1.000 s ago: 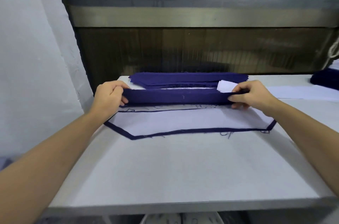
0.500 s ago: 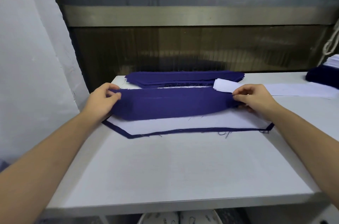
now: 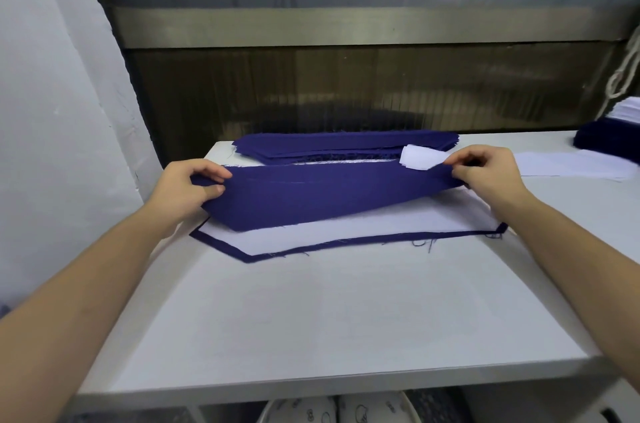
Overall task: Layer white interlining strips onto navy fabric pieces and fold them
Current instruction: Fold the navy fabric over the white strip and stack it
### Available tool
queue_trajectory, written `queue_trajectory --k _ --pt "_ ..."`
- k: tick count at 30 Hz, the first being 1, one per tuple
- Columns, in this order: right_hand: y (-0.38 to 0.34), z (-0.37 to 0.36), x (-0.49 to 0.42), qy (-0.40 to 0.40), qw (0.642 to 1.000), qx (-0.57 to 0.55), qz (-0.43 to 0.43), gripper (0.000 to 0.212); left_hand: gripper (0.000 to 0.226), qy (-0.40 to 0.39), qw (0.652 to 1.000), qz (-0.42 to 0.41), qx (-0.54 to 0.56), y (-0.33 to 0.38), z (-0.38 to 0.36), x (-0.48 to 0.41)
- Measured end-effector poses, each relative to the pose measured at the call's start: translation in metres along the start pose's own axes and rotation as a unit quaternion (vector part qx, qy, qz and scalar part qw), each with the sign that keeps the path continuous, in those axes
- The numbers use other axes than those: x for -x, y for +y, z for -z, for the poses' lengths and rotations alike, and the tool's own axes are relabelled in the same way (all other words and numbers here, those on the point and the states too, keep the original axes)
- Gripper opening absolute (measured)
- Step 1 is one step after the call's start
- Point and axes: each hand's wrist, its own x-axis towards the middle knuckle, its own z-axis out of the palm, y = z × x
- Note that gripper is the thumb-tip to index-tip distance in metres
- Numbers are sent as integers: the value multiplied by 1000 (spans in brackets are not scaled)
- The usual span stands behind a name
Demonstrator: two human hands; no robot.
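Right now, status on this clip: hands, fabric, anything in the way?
Left hand and right hand each pinch an end of the navy fabric flap. Flap half folded over the white interlining. Nothing blocking the fold.

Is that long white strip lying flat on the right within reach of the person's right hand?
Probably yes. The long white interlining strip lies uncovered just beside the right hand, with nothing between them. But that hand pinches the folded navy fabric piece and must release it first.

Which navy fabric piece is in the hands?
The long navy fabric strip, pinched at both ends by left hand and right hand; the navy stack behind lies untouched.
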Motion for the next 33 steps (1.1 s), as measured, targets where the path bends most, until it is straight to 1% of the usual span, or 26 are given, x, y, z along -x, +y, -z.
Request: queue_trajectory --k 2,4,7,9,12,15,18,21,23,26,30,33 --pt "-5 7 -1 2 1000 -3 -3 33 28 -16 1000 -9 15 1 3 1" --pt "-8 13 1 -17 1000 19 -12 31 29 -52 998 -20 14 1 7 2" --pt "-12 19 3 -76 994 75 -30 30 30 -100 995 -31 9 1 10 4" --pt "-12 19 4 -110 987 111 -43 30 30 -138 990 -38 -16 -1 13 4" --pt "-9 20 3 -105 985 127 -58 27 32 -182 981 -44 -55 -1 16 5" --pt "-6 21 0 -91 983 148 -66 25 33 -186 980 -48 -45 -1 16 5" --pt "-4 22 -1 -102 975 186 -68 27 34 -189 981 -36 11 1 17 5" --pt "-5 26 -2 -89 979 175 -63 28 38 -189 977 -9 95 2 20 6" --pt "-6 29 -3 -79 982 161 -61 27 41 -195 974 -4 113 2 22 6" --pt "-8 34 -2 -109 977 170 -66 27 40 -217 973 -7 78 2 23 7" --pt "-7 36 0 -181 954 222 -88 27 36 -245 970 -15 -3 5 22 8" --pt "-6 36 -1 -196 947 232 -100 25 34 -248 968 -25 -17 7 20 9"
